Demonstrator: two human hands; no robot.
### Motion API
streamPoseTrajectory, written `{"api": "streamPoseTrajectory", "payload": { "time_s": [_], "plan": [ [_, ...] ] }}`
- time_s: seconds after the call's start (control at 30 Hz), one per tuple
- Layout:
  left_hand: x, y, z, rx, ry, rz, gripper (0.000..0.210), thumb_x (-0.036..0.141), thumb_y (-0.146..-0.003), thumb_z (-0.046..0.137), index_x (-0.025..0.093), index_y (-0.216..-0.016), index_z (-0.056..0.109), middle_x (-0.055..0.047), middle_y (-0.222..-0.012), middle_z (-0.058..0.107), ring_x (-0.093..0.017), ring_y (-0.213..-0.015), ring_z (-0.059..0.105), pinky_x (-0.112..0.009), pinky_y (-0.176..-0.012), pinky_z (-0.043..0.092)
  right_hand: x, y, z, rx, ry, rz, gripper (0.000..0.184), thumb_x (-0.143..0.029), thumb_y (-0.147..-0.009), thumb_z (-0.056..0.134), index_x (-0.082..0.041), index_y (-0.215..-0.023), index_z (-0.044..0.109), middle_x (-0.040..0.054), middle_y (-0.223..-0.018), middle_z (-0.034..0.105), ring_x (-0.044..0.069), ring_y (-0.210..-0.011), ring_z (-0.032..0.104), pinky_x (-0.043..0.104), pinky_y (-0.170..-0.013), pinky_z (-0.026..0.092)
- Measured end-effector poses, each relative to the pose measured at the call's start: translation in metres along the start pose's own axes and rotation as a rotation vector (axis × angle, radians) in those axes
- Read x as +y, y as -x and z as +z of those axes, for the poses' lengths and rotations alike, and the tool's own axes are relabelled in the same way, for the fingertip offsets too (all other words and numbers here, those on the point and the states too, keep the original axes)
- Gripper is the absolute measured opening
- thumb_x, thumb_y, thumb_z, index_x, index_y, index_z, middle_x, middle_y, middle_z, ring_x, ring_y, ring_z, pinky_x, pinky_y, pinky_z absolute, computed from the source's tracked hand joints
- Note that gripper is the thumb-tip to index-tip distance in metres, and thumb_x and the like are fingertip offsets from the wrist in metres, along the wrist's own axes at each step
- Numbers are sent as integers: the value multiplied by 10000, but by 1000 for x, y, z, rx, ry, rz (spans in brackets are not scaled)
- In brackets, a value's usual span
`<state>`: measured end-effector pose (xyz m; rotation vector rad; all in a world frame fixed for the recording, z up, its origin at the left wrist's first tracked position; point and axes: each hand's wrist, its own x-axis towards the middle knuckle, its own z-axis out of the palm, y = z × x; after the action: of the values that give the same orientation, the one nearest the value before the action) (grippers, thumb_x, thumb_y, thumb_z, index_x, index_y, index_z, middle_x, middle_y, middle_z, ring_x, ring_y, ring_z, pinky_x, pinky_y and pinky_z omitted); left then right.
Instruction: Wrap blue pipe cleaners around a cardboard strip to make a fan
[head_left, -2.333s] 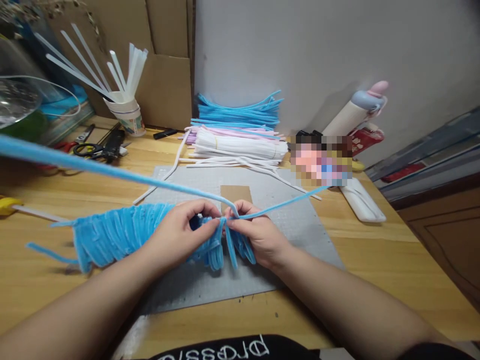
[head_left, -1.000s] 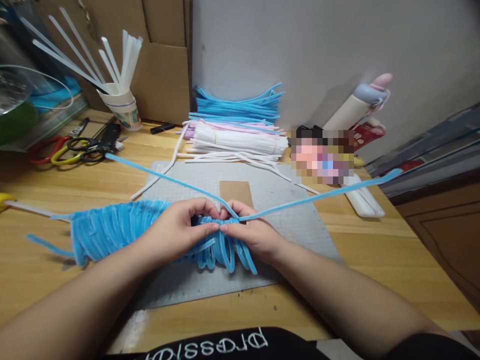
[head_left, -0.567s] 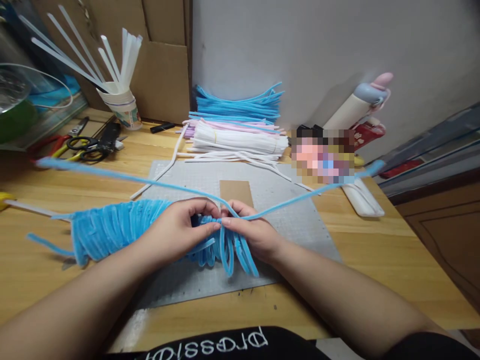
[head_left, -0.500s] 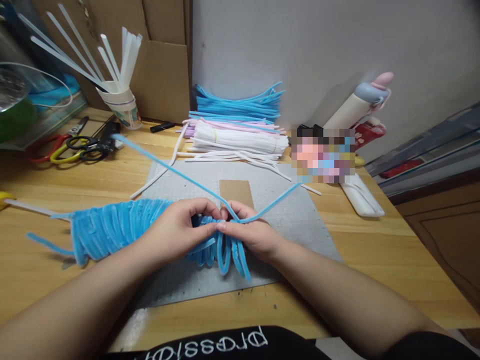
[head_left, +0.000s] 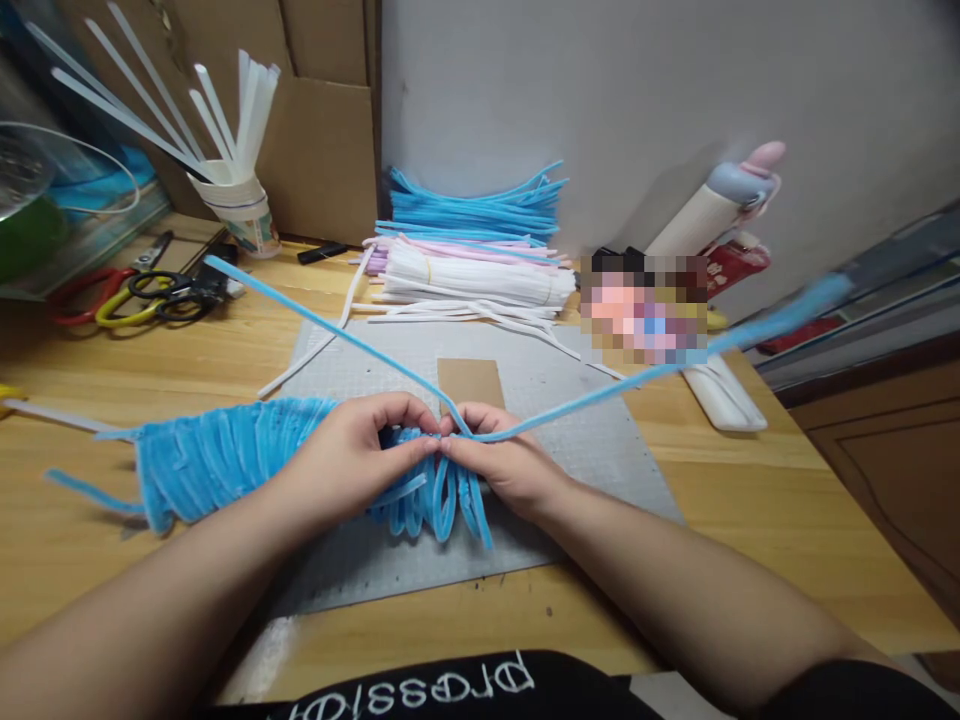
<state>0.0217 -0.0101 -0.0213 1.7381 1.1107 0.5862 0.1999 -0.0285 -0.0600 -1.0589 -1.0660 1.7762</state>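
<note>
A long roll of coiled blue pipe cleaners (head_left: 232, 455) lies slantwise over the left part of the grey cutting mat (head_left: 600, 470). My left hand (head_left: 367, 450) is closed around its right end, thumb and fingertips pinching the coils. Beside it, my right hand (head_left: 506, 455) pinches the blue loops at the same spot, its fingertips nearly touching the left ones. Two long blue pipe cleaner ends rise from between the hands, one toward the upper left, the other (head_left: 622, 385) far to the right. Several loops hang below the fingers. The exact point of grip is hidden.
Bundles of blue pipe cleaners (head_left: 472, 205) and white pipe cleaners (head_left: 480, 275) lie by the wall. A paper cup (head_left: 244, 215) of white sticks stands back left, near scissors (head_left: 157, 290). A bottle (head_left: 697, 215) leans at right. Brown cardboard (head_left: 469, 380) lies behind my hands.
The right-hand pipe cleaner end now stretches much farther to the right, past the pixelated patch. Both hands keep their pinch in nearly the same place.
</note>
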Motion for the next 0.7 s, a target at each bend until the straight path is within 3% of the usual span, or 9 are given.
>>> {"api": "streamPoseTrajectory", "payload": {
  "time_s": [0.23,0.37,0.57,0.7],
  "plan": [
    [-2,-2,-6,-32,-309,26,203,392,-799,576,220,-837,676,-25,-857,702,-216,-859,602,-365,-830,408,-2,-2,-3,37,-28,28,230,-315,-685,741,-156,-781,607,-10,-655,639,100,-583,593,230,-581,466],
    [-2,-2,-6,-27,-280,27,223,392,-813,554,204,-810,673,-31,-797,698,-198,-782,606,-336,-763,426,-5,-1,-2,21,19,-7,225,-335,-709,721,-165,-798,603,-21,-691,604,85,-596,553,222,-577,439],
    [2,-1,-5,6,-259,32,204,380,-788,579,204,-789,681,-40,-832,712,-210,-827,618,-338,-797,444,-12,4,2,0,237,-131,255,-334,-694,736,-171,-812,579,-25,-738,546,80,-616,467,211,-558,387],
    [3,0,-6,-8,-180,33,210,382,-793,576,208,-817,691,-40,-905,719,-209,-893,626,-329,-848,457,-11,4,1,29,269,-125,212,-314,-714,705,-154,-796,592,-14,-713,560,85,-608,472,224,-558,384]
  ]
}}
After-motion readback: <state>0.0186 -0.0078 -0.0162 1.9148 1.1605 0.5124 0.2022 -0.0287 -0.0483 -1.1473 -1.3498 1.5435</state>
